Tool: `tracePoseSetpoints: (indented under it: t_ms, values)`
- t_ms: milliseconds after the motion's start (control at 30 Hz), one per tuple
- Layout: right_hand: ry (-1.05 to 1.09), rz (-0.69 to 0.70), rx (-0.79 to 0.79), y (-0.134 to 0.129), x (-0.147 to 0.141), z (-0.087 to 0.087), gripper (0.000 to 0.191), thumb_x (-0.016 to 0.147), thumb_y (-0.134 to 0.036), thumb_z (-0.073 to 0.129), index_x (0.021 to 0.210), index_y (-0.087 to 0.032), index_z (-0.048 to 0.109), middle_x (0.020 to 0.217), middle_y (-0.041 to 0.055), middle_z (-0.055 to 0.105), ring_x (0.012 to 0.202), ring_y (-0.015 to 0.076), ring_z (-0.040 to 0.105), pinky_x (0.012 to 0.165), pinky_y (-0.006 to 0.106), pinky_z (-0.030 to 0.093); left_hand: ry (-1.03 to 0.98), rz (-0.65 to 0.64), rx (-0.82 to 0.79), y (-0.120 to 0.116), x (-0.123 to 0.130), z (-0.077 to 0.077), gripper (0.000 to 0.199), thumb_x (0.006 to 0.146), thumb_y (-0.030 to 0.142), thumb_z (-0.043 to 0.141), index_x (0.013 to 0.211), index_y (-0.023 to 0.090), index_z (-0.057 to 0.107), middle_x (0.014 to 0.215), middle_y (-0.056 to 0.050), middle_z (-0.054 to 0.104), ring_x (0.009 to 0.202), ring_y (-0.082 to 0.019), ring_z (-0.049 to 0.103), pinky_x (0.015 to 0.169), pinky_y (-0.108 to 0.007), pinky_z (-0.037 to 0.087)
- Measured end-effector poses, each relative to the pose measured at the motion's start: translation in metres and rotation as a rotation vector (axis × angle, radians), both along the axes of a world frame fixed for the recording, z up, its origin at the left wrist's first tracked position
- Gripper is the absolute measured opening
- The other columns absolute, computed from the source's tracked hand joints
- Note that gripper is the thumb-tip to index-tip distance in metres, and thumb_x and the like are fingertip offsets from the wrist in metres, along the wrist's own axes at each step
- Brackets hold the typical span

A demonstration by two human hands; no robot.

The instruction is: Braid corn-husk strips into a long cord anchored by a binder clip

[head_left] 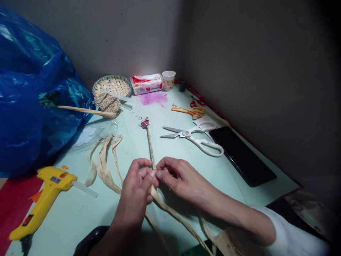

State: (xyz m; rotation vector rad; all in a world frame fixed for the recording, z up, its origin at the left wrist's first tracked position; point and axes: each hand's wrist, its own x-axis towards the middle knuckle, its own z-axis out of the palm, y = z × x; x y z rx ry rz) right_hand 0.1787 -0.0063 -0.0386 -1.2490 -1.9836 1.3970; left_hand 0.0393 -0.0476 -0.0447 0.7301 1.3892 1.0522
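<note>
A thin braided cord [150, 145] of pale plant fibre runs down the middle of the table, its far end gripped by a dark red binder clip [145, 123]. At the near end of the braid my left hand [140, 185] pinches it between thumb and fingers. My right hand [177, 174] touches it from the right, thumb and index finger pressed together at the same spot. Loose twisted strands [174, 213] trail from under my hands toward the near edge. Several flat dry strips [104, 165] lie to the left of my left hand.
A yellow glue gun [49, 192] and blue plastic bag [34, 96] are left. White scissors [186, 133] and a black phone [241, 154] lie right. Behind are a woven basket [113, 84], twine ball [108, 103], tissue pack [147, 84], paper cup [168, 81] and orange-handled scissors [186, 111].
</note>
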Motion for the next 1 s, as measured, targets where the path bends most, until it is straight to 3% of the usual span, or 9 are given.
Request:
tracePoseSetpoints:
  t_ms: [300,467,567,667,833,1000]
  values:
    - [0.094,-0.012,-0.061,0.003,-0.001,0.000,0.020,0.088,-0.022,0.054,0.072,-0.016,0.065,0.065,-0.0014,0.063,0.057,0.0089,0.047,0.055,0.021,0.033,0.124,0.024,0.061,-0.006,0.003,-0.001,0.020,0.081,0.031,0.059,0.095,0.024,0.046,0.064,0.006,0.056,0.044,-0.007,0.034,0.042,-0.017,0.023]
    - [0.073,-0.036,-0.030,0.001,0.000,-0.004,0.020,0.088,-0.023,0.053,0.072,-0.016,0.065,0.062,-0.0020,0.060,0.056,0.0090,0.046,0.053,0.021,0.031,0.530,-0.140,0.165,-0.005,-0.006,0.010,0.008,0.087,0.032,0.053,0.090,0.025,0.055,0.065,0.003,0.063,0.060,-0.016,0.055,0.058,-0.025,0.037]
    - [0.073,-0.031,-0.019,0.000,0.000,-0.006,0.020,0.088,-0.024,0.053,0.074,-0.016,0.063,0.062,-0.0013,0.061,0.057,0.0093,0.048,0.053,0.020,0.032,0.811,-0.309,0.221,-0.005,-0.015,0.017,0.016,0.092,0.032,0.046,0.087,0.025,0.060,0.073,0.002,0.069,0.070,-0.017,0.060,0.066,-0.027,0.040]
    - [0.084,-0.018,-0.012,0.000,0.000,-0.006,0.020,0.089,-0.025,0.051,0.075,-0.016,0.062,0.064,0.0002,0.065,0.058,0.0103,0.051,0.054,0.021,0.034,1.026,-0.351,0.358,-0.007,-0.019,0.022,0.020,0.092,0.029,0.048,0.084,0.024,0.066,0.082,-0.001,0.071,0.078,-0.019,0.063,0.073,-0.028,0.040]
    - [0.133,-0.028,-0.027,-0.001,-0.001,-0.007,0.017,0.087,-0.023,0.052,0.077,-0.016,0.063,0.066,0.0018,0.069,0.060,0.0115,0.055,0.057,0.022,0.037,1.226,-0.404,0.365,-0.015,-0.015,0.027,0.026,0.094,0.028,0.043,0.079,0.021,0.063,0.078,-0.004,0.068,0.073,-0.021,0.061,0.068,-0.031,0.037]
    - [0.270,-0.081,-0.166,0.000,-0.003,-0.007,0.012,0.079,-0.017,0.056,0.070,-0.014,0.064,0.066,0.0016,0.066,0.061,0.0110,0.053,0.060,0.023,0.036,1.323,-0.439,0.329,-0.026,-0.001,0.027,0.025,0.093,0.026,0.041,0.073,0.022,0.056,0.070,-0.005,0.065,0.064,-0.022,0.060,0.061,-0.032,0.032]
